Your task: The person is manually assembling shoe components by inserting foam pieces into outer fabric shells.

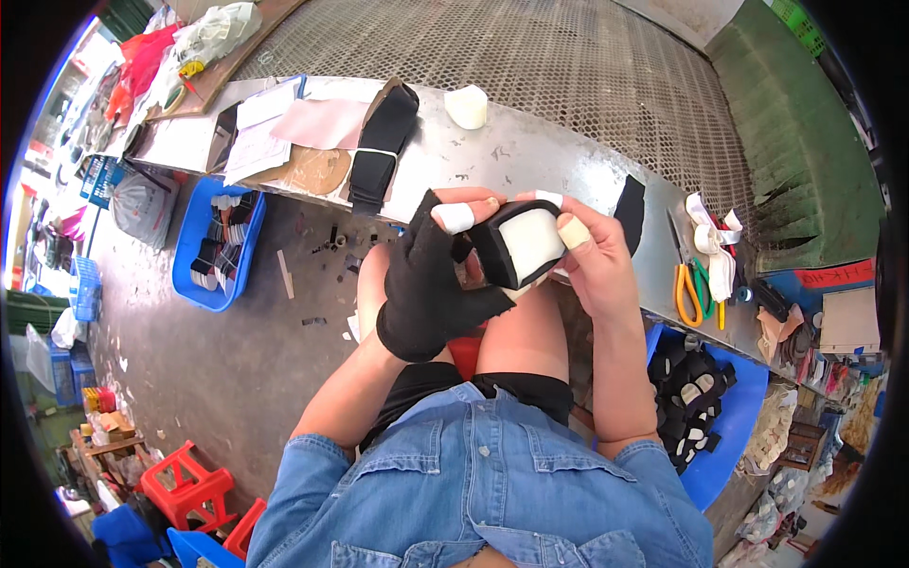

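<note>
In front of my lap I hold a curved black piece with a white panel point(532, 242) set in it, between both hands. My left hand point(421, 289), in a black fingerless glove with white tape on a finger, is closed on the piece's left edge; its thumb is partly hidden. My right hand point(608, 265), ungloved with taped fingertips, pinches the right edge. Beyond them on the metal bench point(530, 151) lie a white rounded pad point(466, 107) and a banded bundle of black strips point(377, 166). A flat black piece point(630, 213) lies beyond my right hand.
Orange-handled scissors point(686, 295), a green-handled tool point(703, 287) and white straps point(720, 260) lie on the bench's right. A blue bin point(743, 407) of black-and-white pieces stands below. To the left are a blue basket point(180, 260) and red stool point(185, 488). Wire mesh point(511, 47) lies behind.
</note>
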Demonstrator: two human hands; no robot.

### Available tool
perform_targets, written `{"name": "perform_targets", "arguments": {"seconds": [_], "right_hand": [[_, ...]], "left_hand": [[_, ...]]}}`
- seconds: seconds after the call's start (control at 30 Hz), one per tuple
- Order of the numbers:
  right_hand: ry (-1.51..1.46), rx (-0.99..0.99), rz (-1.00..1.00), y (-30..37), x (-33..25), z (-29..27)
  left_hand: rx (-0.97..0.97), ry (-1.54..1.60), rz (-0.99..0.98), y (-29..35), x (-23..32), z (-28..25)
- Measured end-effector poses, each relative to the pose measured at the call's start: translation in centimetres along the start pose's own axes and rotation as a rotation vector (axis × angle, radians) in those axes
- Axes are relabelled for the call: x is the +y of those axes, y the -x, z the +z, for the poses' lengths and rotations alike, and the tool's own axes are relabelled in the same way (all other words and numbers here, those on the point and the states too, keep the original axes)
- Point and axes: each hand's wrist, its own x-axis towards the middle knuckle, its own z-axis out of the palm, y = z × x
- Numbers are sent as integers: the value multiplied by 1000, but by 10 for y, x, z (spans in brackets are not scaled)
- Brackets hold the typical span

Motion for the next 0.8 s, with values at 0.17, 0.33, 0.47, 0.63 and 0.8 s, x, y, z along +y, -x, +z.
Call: {"name": "perform_targets", "arguments": {"seconds": [0.17,0.33,0.47,0.63,0.8], "right_hand": [[63,79,-133,-3,1,17],[254,123,-104,0,2,14],[154,167,-195,-3,5,24],[247,148,-213,0,3,22],[356,54,-240,-1,-6,8]], "left_hand": [[45,-71,84,1,0,3],[90,-7,-39,8,3,11],[138,-132,38,7,1,13],[160,-251,155,3,-2,15],[50,-179,-20,-1,9,10]]}}
